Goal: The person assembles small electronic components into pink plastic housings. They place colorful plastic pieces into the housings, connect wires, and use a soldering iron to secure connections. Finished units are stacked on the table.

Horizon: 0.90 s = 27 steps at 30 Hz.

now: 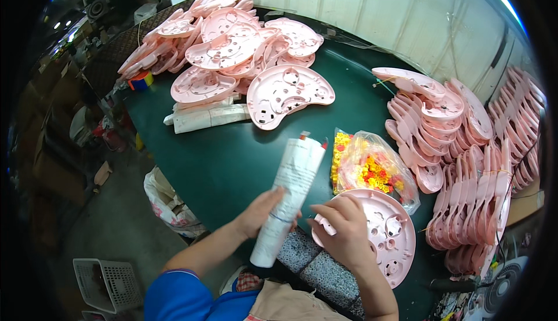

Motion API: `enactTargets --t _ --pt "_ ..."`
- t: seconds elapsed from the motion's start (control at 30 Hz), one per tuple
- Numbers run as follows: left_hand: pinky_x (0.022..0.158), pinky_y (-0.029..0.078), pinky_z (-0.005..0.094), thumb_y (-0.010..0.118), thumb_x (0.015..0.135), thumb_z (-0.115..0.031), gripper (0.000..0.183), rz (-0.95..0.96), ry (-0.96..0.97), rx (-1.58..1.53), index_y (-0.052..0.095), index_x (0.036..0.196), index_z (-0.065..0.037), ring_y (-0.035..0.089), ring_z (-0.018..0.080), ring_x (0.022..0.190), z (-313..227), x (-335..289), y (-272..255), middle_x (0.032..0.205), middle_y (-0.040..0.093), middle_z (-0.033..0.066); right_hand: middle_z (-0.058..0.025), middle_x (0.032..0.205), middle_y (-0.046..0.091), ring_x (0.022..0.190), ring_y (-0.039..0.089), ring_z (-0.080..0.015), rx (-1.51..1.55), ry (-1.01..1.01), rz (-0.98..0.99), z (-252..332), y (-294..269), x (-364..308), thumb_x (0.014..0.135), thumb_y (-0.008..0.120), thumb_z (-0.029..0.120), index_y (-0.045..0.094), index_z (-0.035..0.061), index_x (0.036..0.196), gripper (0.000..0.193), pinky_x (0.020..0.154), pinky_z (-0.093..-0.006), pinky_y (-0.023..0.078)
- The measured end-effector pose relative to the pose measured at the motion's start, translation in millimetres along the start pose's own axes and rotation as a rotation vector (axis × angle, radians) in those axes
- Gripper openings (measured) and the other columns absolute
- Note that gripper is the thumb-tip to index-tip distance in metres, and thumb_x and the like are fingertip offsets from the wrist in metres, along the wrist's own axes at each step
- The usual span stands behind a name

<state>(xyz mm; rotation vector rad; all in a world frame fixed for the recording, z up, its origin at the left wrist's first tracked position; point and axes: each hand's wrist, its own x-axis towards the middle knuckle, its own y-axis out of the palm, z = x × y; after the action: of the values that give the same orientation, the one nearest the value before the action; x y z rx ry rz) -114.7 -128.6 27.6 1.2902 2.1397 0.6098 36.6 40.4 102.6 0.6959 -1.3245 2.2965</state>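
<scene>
My left hand is wrapped round a white paper roll with printing on it, held tilted above the table. Small red tips poke out of the roll's upper end; what else is inside is hidden. My right hand hovers over a pink plastic shell near the table's front edge. Its fingers are loosely bent and apart, and I see nothing between them. Just beyond that shell lies a clear plastic bag of small yellow and red parts. Another pink shell rests farther off, its moulded inner side up.
Piles of pink shells cover the far left of the green table; more stacks stand at the right. Another paper roll lies by the far pile. A white basket and a white sack are on the floor at left.
</scene>
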Motion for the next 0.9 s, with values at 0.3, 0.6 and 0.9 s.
enactTargets --t 0.3,0.6,0.9 --pt "0.084 0.059 0.0322 0.054 0.111 -0.033 0.044 -0.076 0.177 0.028 0.045 0.143 -0.004 0.067 0.0138 0.103 31.9 1.5 30.8 0.126 0.062 0.0085 -0.0057 0.106 0.064 0.097 0.064 -0.0274 -0.022 0.05 0.209 11.4 21.5 -15.5 0.077 0.078 0.008 0.069 0.0089 0.098 0.023 0.083 -0.0388 0.051" --pt "0.075 0.061 0.0356 0.047 0.109 -0.053 0.056 -0.487 0.498 -0.378 0.059 0.112 0.001 0.07 0.0226 0.079 -42.1 26.5 -33.3 0.093 0.069 0.0132 -0.0183 0.08 0.068 0.072 0.069 -0.0392 0.75 0.09 0.73 39.5 31.8 -60.8 0.097 0.065 0.017 0.064 0.0072 0.109 0.016 0.065 -0.0461 0.055" --pt "0.1 0.054 0.0438 0.081 0.086 -0.021 0.063 -0.621 0.742 1.769 0.058 0.141 -0.002 0.065 0.0353 0.114 24.3 2.9 -103.1 0.127 0.066 0.0214 -0.0087 0.075 0.066 0.062 0.062 -0.0175 0.602 0.423 0.533 18.8 3.3 -72.9 0.094 0.074 0.01 0.071 0.0021 0.1 0.01 0.06 -0.0298 0.05"
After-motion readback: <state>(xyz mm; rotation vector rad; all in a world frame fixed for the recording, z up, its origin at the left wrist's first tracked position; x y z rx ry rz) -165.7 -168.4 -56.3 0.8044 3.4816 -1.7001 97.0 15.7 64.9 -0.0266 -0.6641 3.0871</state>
